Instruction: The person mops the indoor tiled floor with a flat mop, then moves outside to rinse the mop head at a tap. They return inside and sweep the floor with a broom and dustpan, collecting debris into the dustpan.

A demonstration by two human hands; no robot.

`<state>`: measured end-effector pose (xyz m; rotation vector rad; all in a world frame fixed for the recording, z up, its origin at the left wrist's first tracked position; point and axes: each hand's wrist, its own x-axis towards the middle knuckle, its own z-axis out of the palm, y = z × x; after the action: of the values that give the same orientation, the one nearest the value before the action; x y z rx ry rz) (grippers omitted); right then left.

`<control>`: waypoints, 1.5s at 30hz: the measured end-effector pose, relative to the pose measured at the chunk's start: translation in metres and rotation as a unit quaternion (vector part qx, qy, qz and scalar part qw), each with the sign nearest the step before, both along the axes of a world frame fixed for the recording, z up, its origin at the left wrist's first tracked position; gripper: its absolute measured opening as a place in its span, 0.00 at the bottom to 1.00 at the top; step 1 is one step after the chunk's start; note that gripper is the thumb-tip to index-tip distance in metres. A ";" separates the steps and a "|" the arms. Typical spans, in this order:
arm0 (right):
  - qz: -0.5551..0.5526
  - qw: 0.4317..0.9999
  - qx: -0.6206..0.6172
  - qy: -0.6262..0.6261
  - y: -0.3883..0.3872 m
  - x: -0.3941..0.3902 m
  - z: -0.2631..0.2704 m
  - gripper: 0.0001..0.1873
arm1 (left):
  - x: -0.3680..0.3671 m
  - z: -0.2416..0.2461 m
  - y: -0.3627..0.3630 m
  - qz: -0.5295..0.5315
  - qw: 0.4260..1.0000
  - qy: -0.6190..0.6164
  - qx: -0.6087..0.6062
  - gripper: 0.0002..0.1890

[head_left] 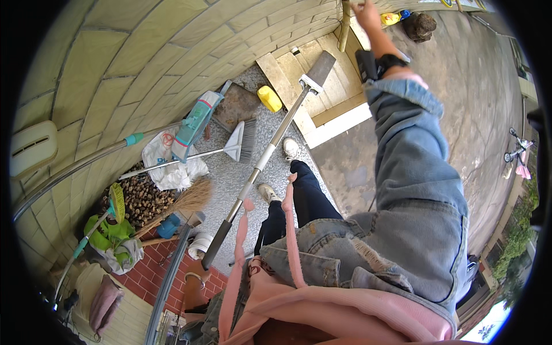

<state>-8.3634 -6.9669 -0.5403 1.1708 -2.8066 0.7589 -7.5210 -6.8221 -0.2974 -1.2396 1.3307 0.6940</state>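
Observation:
At lower left, my left hand (pixel 198 272) is closed around the dark grip end of a long-handled mop (pixel 266 153). The mop's metal pole slants up and away, and its grey flat head (pixel 321 69) is over a pale stone ledge (pixel 308 123). My right arm stretches to the top edge, wearing a black wristband. There my right hand (pixel 368 16) is beside a wooden pole (pixel 344 30); its fingers are partly cut off, so contact with the pole is unclear. A yellow plastic jug (pixel 269 98) lies near the ledge.
Along the tiled wall (pixel 142 56) are a white broom (pixel 236 142), a turquoise mop head (pixel 196 120), a white sack (pixel 172 161), a straw broom (pixel 189 198) and a pile of small brown pieces (pixel 144 198). A white bucket (pixel 199 245) stands near my left hand. A stump-like object (pixel 419 26) sits at upper right.

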 end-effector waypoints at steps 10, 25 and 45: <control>-0.372 0.395 -0.121 -0.831 0.203 0.465 -0.121 0.29 | -0.139 -0.062 0.006 -0.035 0.981 0.111 -0.155 0.14; -0.425 0.493 -0.222 -0.725 0.164 0.471 -0.063 0.10 | -0.196 -0.028 -0.001 -0.140 0.970 0.131 -0.150 0.14; -0.411 0.537 -0.218 -0.704 0.118 0.340 -0.113 0.08 | -0.095 0.247 -0.039 -0.175 0.942 0.154 -0.243 0.14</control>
<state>-8.0235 -6.8491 -0.6529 -1.5418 -2.6565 2.6683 -7.6156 -6.8615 -0.0503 -1.2547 2.0100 0.3163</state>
